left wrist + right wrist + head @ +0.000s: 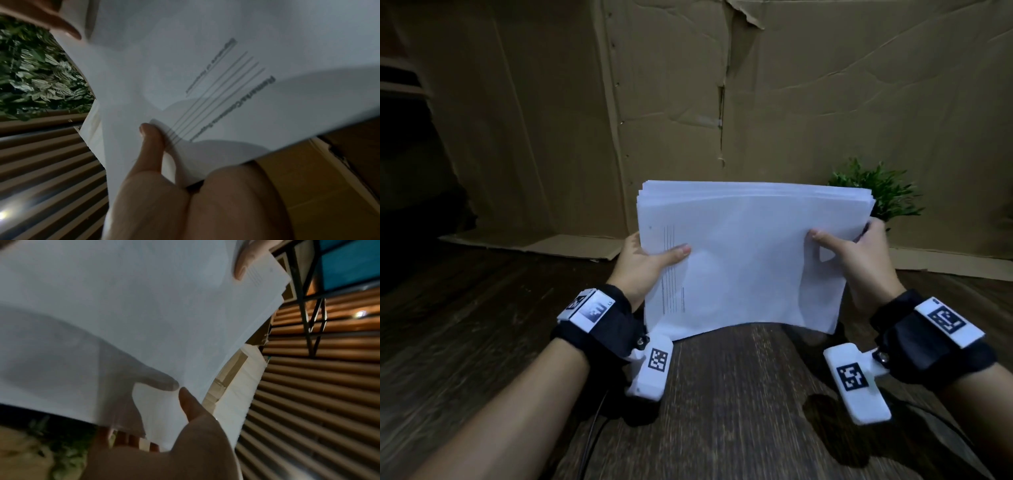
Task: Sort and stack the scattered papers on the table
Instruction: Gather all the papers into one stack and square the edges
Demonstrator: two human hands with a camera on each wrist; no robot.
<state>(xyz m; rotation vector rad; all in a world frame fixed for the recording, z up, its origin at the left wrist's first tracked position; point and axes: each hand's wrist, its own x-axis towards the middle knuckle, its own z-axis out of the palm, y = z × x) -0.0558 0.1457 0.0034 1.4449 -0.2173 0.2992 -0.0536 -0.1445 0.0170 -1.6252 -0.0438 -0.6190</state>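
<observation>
A thick stack of white papers stands nearly upright on its lower edge on the dark wooden table. The front sheet carries faint printed lines near its left side. My left hand grips the stack's left edge, thumb on the front sheet and fingers hidden behind. My right hand grips the right edge the same way. The left wrist view shows the left thumb pressed on the printed sheet. In the right wrist view the right thumb lies on the papers.
A creased cardboard backdrop stands behind the table, its flap lying on the tabletop. A small green plant sits at the back right, just behind the stack. Dark shelving is at the far left. Wrist cameras hang below both wrists.
</observation>
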